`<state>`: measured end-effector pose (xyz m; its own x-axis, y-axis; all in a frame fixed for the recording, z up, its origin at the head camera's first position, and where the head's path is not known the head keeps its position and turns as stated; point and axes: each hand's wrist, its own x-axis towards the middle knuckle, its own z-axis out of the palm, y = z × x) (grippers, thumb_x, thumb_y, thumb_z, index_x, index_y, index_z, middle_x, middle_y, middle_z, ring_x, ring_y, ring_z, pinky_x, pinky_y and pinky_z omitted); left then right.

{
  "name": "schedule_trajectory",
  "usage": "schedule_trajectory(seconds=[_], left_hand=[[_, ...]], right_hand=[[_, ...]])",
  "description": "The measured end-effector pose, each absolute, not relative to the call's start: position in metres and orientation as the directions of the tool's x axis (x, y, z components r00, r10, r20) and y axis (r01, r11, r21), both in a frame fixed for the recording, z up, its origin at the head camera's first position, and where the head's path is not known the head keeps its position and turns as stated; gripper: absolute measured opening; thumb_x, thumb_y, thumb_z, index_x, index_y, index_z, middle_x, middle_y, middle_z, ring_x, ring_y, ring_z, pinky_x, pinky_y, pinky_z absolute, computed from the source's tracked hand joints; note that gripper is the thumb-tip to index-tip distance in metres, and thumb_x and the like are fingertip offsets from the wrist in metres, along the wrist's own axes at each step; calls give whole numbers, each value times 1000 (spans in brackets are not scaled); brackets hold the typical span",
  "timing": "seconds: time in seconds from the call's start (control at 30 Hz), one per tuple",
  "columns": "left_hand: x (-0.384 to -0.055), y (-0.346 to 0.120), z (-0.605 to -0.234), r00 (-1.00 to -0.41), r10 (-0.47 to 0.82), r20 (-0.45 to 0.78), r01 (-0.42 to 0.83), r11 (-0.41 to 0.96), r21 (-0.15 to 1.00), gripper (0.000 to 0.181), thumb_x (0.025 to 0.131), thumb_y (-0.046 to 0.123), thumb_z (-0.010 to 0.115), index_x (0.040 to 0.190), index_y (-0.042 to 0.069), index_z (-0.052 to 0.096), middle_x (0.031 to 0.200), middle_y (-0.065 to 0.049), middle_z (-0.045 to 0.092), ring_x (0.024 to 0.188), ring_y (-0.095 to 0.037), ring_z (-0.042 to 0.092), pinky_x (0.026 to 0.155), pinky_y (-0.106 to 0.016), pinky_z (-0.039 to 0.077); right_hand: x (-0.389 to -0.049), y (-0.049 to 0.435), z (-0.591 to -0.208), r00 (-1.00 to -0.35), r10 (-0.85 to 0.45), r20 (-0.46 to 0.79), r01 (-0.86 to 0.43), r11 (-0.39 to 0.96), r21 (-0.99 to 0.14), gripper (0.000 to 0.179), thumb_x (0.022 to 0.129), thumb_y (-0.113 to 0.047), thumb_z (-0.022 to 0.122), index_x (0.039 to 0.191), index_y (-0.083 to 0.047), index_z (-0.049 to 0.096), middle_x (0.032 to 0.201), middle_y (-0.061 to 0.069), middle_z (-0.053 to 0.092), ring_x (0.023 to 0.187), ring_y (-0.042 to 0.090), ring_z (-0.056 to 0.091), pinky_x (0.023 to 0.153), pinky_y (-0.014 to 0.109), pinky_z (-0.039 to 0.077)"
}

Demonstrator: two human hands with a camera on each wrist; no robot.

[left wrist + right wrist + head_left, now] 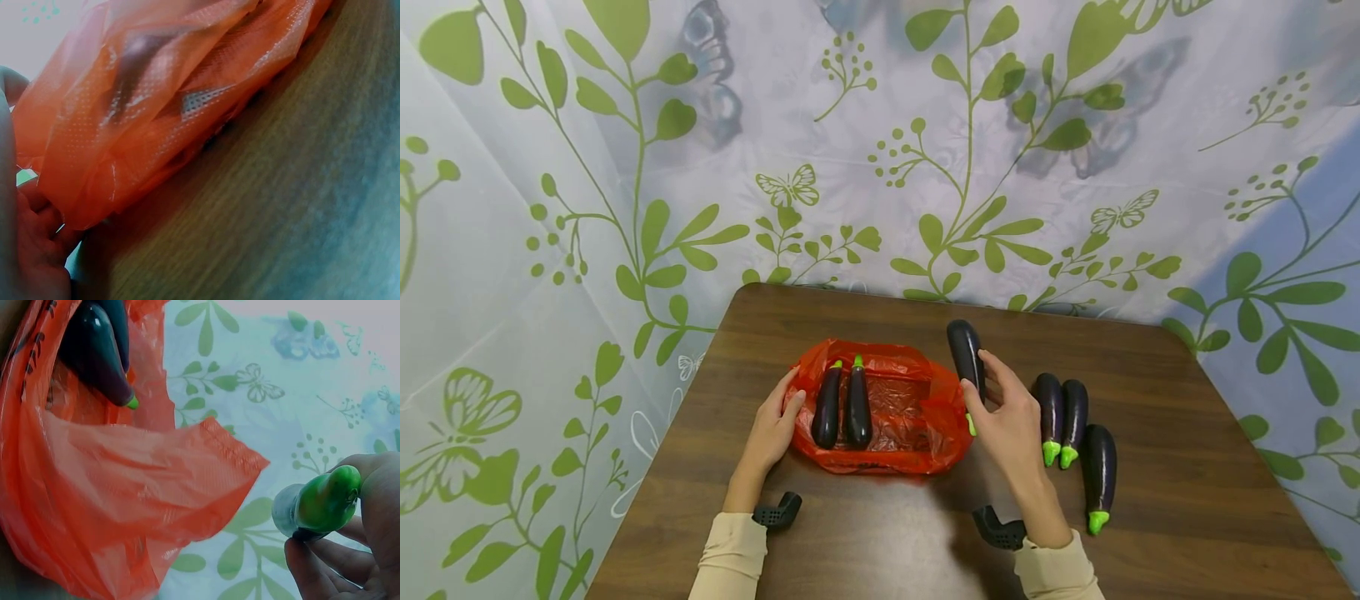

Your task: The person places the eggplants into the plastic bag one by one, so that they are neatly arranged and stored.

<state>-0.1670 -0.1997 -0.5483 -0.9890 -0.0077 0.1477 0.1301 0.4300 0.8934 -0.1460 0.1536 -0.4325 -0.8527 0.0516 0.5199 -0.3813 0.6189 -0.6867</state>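
Observation:
My right hand (1013,421) grips a dark purple eggplant (964,343) between thumb and fingers, over the right side of an open red plastic bag (880,462). Its green stem end (330,499) points toward the right wrist camera. At the bag's left rim, my left hand (772,425) holds the plastic, thumb toward the opening and fingers along the outside. Inside the bag lie two eggplants, one on the left (827,410) and another (858,408) beside it, both with green stems toward the back.
Three more eggplants rest on the brown wooden table (880,550) right of the bag: a pair side by side, left (1049,410) and right (1076,414), and one nearer (1101,471). A curtain (850,167) patterned with leaves and butterflies hangs behind the table.

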Motion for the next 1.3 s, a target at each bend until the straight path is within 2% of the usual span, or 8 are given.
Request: schedule_trajectory(seconds=[0.67, 0.9, 1.3], left_hand=[[-168, -200, -547, -984, -13, 179, 156, 428, 890, 56, 108, 42, 49, 158, 16, 41, 160, -17, 44, 146, -41, 43, 120, -61, 31], [-166, -199, -548, -986, -12, 163, 143, 429, 892, 57, 108, 42, 49, 158, 16, 41, 160, -17, 43, 147, -41, 42, 120, -61, 30], [-160, -196, -549, -987, -24, 159, 133, 431, 893, 58, 108, 45, 49, 158, 17, 41, 161, -16, 42, 147, -40, 41, 120, -61, 30]], right_hand=[[-142, 127, -434, -871, -20, 490, -406, 588, -699, 52, 91, -14, 79, 140, -10, 62, 128, 15, 70, 105, 32, 74, 82, 44, 62], [-139, 116, -434, -876, -47, 480, -420, 562, -713, 52, 92, -13, 79, 141, -10, 62, 134, 15, 67, 110, 32, 72, 82, 46, 62], [-132, 103, -437, -874, -81, 478, -439, 551, -710, 49, 92, -9, 76, 139, -10, 63, 133, 13, 68, 108, 30, 72, 83, 45, 62]])
